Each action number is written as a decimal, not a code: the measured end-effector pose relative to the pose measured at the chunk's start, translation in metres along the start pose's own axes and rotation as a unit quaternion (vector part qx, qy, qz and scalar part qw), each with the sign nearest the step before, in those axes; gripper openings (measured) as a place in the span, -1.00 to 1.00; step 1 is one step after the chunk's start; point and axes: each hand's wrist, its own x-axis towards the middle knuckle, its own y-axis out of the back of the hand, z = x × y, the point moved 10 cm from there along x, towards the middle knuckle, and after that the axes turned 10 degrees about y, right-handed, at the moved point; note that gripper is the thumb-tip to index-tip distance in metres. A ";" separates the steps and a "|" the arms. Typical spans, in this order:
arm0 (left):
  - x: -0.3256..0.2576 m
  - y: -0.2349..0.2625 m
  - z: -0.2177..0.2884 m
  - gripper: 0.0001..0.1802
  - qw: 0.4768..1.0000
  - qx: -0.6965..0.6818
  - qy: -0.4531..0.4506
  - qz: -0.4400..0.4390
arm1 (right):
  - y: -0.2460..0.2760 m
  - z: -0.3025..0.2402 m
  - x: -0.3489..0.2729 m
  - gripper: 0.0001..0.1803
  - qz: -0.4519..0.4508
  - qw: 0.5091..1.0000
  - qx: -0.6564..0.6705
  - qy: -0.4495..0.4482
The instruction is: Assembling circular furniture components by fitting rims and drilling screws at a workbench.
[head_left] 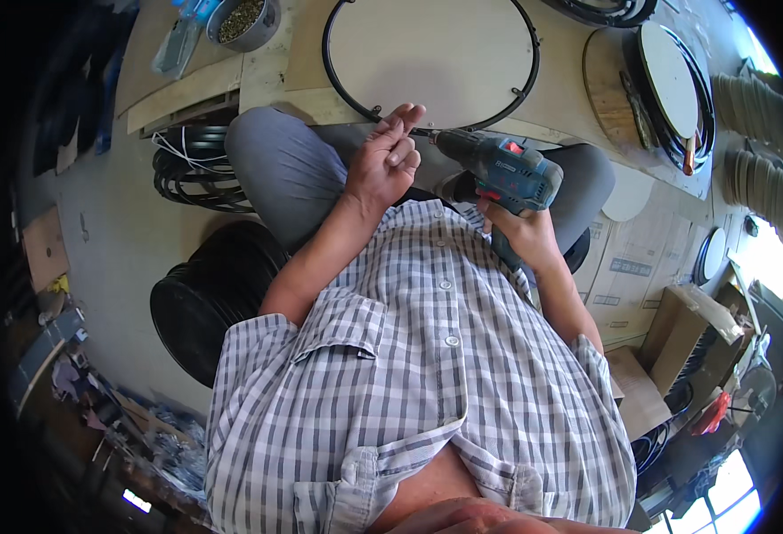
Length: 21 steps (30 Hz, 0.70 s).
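Note:
My right hand is wrapped round the handle of a blue and black cordless drill. The drill's chuck points left, toward my left hand, and lies close to the near edge of a black hoop. My left hand is raised beside that edge, its fingers curled and fingertips pressed together; whatever they pinch is too small to make out. Within the hoop, on the table, is a pale round panel. Small black brackets sit along the hoop.
A metal bowl of small fasteners stands at the far left of the table. Round panels and black hoops are stacked at the right. Coiled black hoops lie under the table's left side, near a black stack. Cardboard boxes stand at right.

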 end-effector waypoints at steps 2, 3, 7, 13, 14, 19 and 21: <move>-0.002 -0.005 0.001 -0.69 1.000 -0.005 0.002 -0.008 | -0.004 -0.002 0.003 -0.74 -0.008 1.000 -0.021 0.007; -0.002 -0.007 0.000 -0.69 1.000 -0.002 0.003 -0.007 | -0.006 -0.003 0.002 -0.74 -0.006 1.000 -0.018 0.008; -0.001 -0.011 -0.003 -0.69 1.000 0.002 0.006 -0.001 | -0.006 -0.004 0.002 -0.73 0.014 1.000 0.003 0.018; 0.004 -0.016 -0.006 -0.70 1.000 -0.013 0.011 -0.007 | -0.004 -0.001 0.003 -0.75 0.007 1.000 -0.006 0.023; 0.003 -0.017 -0.004 -0.70 1.000 -0.015 0.007 -0.006 | -0.005 -0.002 0.003 -0.76 0.006 1.000 -0.008 0.025; -0.003 -0.015 -0.002 -0.73 1.000 -0.021 -0.013 -0.007 | -0.012 -0.025 0.006 -0.70 -0.031 0.971 -0.190 0.143; -0.001 -0.014 -0.010 -0.75 0.999 -0.020 -0.007 0.026 | -0.017 -0.043 0.004 -0.67 -0.023 0.948 -0.250 0.197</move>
